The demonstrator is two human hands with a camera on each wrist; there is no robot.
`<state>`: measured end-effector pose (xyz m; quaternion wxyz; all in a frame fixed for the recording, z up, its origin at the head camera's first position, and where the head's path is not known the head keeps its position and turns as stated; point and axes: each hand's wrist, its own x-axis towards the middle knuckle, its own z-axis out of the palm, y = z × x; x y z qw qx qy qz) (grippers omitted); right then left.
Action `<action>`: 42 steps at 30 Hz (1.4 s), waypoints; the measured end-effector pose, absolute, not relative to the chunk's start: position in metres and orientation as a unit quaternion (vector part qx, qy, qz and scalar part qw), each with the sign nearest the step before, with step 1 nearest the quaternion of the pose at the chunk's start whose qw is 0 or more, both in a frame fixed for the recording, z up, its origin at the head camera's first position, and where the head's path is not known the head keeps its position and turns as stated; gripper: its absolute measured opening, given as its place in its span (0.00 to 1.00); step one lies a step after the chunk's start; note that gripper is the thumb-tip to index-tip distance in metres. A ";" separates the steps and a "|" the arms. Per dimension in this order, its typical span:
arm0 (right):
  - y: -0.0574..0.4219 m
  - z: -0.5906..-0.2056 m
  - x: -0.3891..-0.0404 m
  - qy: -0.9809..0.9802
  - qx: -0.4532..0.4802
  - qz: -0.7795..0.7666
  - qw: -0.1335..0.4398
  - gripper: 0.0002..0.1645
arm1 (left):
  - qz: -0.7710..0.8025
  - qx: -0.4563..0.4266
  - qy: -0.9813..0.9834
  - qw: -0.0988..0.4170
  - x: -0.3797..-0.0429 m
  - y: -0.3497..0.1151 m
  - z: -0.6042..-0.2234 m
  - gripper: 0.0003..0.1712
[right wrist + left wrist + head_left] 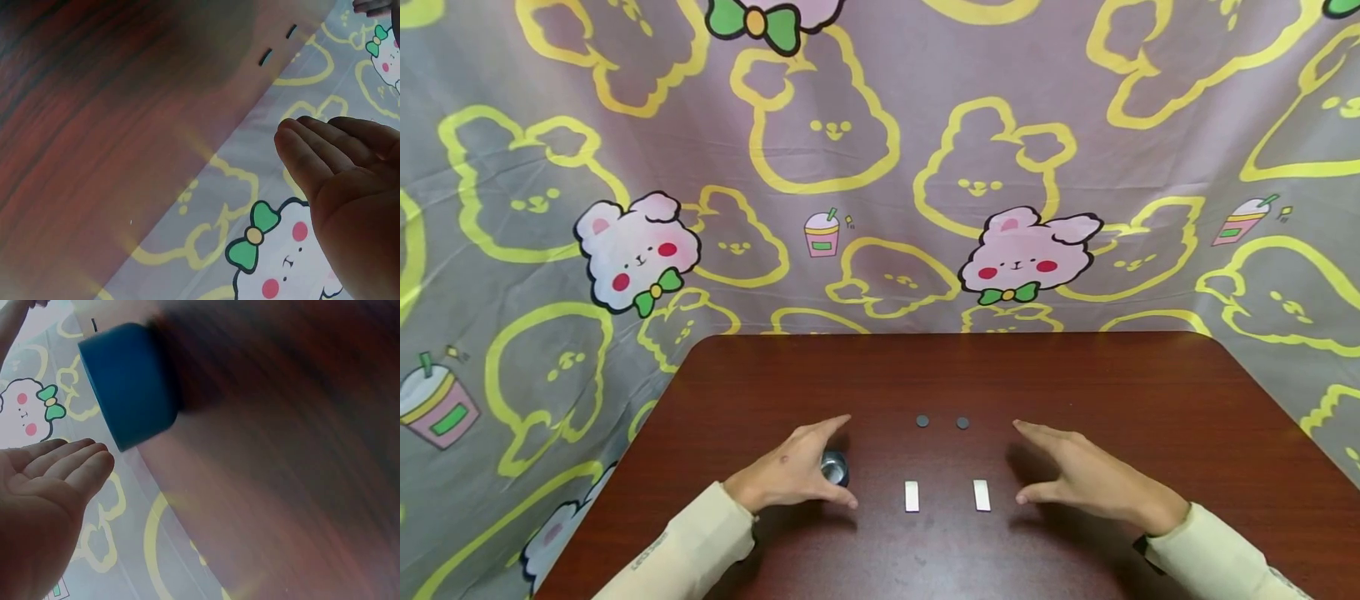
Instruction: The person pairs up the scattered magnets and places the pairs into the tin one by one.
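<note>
My left hand point(793, 468) hovers at the left of the table with thumb and fingers spread wide, holding nothing. A small round blue container point(835, 470) with a shiny inside stands just within that spread; in the left wrist view the blue container point(128, 387) shows its smooth side beyond the fingertips. Opposite, my right hand point(1093, 479) is held over the table, thumb apart from straight fingers. Between the hands lie two dark discs point(922, 422) and, closer to me, two small white rectangular strips point(912, 497). In the right wrist view the dark discs point(265, 57) appear edge-on.
The dark reddish-brown table point(760, 375) has rounded far corners. A fabric curtain point(917, 108) printed with bunnies and drink cups hangs behind it and along both sides.
</note>
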<state>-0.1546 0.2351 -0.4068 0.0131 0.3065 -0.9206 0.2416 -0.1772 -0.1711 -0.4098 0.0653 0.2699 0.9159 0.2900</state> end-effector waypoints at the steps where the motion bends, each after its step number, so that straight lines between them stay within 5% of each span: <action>1: 0.234 -0.407 -0.155 -0.919 0.307 0.247 0.011 0.53 | 0.291 0.270 0.916 0.066 -0.177 -0.170 -0.410 0.65; 23: 0.216 -0.420 -0.155 -0.889 0.312 0.335 -0.016 0.46 | 0.315 0.315 0.893 0.055 -0.176 -0.138 -0.419 0.55; 35: 0.219 -0.431 -0.162 -0.846 0.298 0.433 -0.089 0.43 | 0.414 0.280 0.859 0.108 -0.176 -0.118 -0.430 0.49; 42: 0.218 -0.437 -0.170 -0.847 0.306 0.427 -0.086 0.41 | 0.413 0.287 0.857 0.113 -0.179 -0.112 -0.433 0.42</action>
